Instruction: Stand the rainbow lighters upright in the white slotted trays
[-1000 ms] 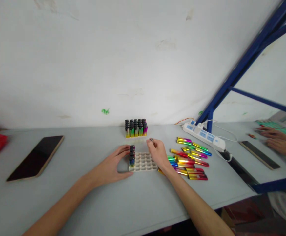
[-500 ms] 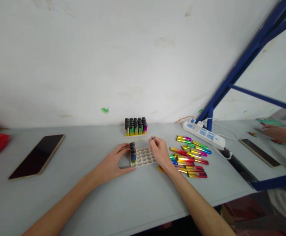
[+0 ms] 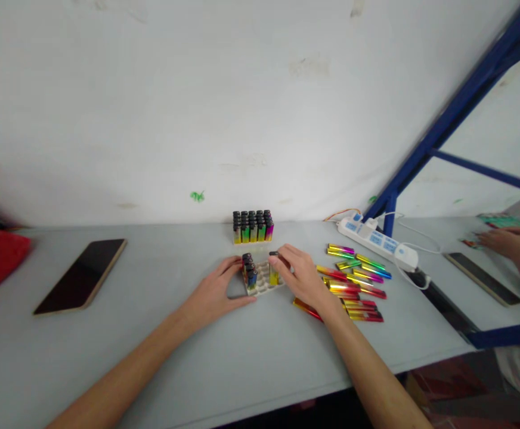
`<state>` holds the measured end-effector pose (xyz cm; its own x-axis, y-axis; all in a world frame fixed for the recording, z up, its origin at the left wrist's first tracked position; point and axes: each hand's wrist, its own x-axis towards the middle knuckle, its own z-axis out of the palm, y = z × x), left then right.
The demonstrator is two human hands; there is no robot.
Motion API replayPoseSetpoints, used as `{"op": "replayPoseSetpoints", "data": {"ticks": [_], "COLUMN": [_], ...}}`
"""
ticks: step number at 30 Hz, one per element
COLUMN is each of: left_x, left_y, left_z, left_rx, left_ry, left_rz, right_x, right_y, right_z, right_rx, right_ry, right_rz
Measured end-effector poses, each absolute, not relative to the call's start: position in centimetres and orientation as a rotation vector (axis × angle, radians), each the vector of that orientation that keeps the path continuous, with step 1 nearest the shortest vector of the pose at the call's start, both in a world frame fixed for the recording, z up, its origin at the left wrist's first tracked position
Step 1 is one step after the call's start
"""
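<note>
The right hand (image 3: pixel 302 277) had come back over the pale, pocketed tray (image 3: pixel 263 290) from its far side, and its closed grip had given way to a looser pinch, thumb and fingers at the black top of an upright lighter (image 3: pixel 274 276) with a yellow lower body. That lighter now stood at the tray's near side, apart from the column of dark-topped lighters (image 3: pixel 251 279) at the left end; whether its base was fully down in a pocket could not be told. The left hand (image 3: pixel 210 298) was spread around that end, fingers beside the column and thumb by the near corner, which seemed to steady the tray. Behind, close to the wall (image 3: pixel 152 119), a packed block of lighters (image 3: pixel 253 229) stood upright on the bench (image 3: pixel 175 369). Shiny coloured pieces (image 3: pixel 366 317) lay scattered beyond the right hand, near a white power strip (image 3: pixel 378 240).
</note>
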<state>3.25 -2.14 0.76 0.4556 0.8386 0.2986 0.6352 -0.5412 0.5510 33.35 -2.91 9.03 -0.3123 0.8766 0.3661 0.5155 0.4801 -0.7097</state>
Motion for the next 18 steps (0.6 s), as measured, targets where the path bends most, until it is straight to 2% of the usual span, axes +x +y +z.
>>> {"op": "replayPoseSetpoints", "data": {"ticks": [5, 8, 18], "left_x": [3.3, 3.3, 3.3], "left_y": [-2.3, -2.4, -2.4], "left_z": [0.5, 0.8, 1.0], "left_rx": [2.344, 2.332, 2.303], "left_ry": [1.246, 1.227, 1.209], "left_rz": [0.793, 0.778, 0.768], "right_x": [33.6, 33.4, 32.8], "right_y": [-3.4, -3.5, -3.8], "right_z": [8.9, 8.5, 8.6], "right_rx": [-1.147, -1.086, -1.093], "right_ry": [-2.082, -2.160, -2.521], "right_rz": [0.857, 0.887, 0.540]}}
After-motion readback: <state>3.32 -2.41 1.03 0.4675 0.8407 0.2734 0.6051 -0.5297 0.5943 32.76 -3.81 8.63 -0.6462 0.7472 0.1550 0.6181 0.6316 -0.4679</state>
